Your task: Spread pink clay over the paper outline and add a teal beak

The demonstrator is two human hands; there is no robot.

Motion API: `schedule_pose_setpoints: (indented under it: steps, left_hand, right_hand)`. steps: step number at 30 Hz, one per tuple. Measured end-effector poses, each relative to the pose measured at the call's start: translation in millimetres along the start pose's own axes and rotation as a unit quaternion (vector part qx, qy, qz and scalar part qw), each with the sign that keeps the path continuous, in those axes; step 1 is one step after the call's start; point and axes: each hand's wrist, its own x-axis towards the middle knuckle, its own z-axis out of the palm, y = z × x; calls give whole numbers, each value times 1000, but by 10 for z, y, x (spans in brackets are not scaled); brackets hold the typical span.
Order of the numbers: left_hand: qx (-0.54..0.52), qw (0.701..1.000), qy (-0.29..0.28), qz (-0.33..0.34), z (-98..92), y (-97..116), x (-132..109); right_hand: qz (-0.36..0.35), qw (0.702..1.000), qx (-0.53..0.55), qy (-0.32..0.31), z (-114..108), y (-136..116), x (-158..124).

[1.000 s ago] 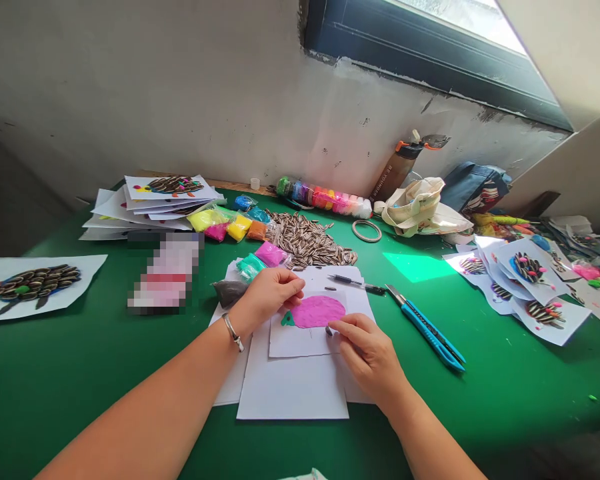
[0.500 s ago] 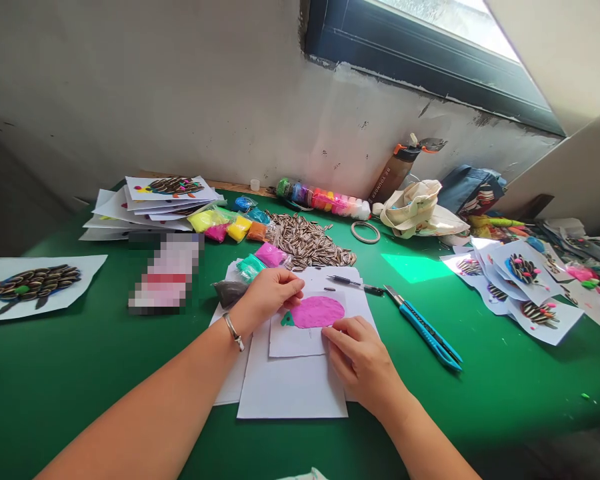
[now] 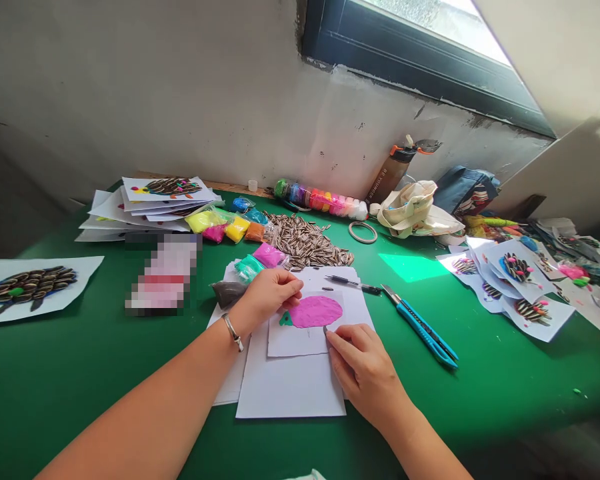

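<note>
A small white card (image 3: 295, 340) lies on larger white sheets (image 3: 290, 387) in front of me. On it is a flat pink clay oval (image 3: 316, 311) with a small green piece (image 3: 285, 319) at its left end. My left hand (image 3: 267, 293), with a silver bracelet on the wrist, rests fingers-down on the card's upper left edge beside the pink clay. My right hand (image 3: 363, 367) pinches a sunflower seed (image 3: 325, 329) at the lower right rim of the pink oval. A pile of striped sunflower seeds (image 3: 307, 243) lies behind the sheets.
Green table (image 3: 80, 373). Small bags of coloured clay (image 3: 230, 228), a row of clay tubs (image 3: 320, 199), a pen (image 3: 353, 284), a blue utility knife (image 3: 420, 327), a tape ring (image 3: 363, 231), a bottle (image 3: 393, 170), a cloth bag (image 3: 415, 208). Finished seed pictures at left (image 3: 30, 283), back left (image 3: 150, 200) and right (image 3: 520, 280).
My right hand has slid slightly left and down along the card's right side, keeping its fingertips at the pink oval's lower right rim. My left hand stays put.
</note>
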Motion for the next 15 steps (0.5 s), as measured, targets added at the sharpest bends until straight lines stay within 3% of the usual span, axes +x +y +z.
schedule_pose_setpoints:
  steps: [8, 15]
  left_hand:
    - [-2, 1000, 3, -2, 2, 5, 5]
    - [-6, 1000, 4, 1, 8, 2, 1]
  right_hand:
    - [9, 999, 29, 19, 23, 61, -29]
    - [-14, 1000, -13, -6, 13, 42, -17]
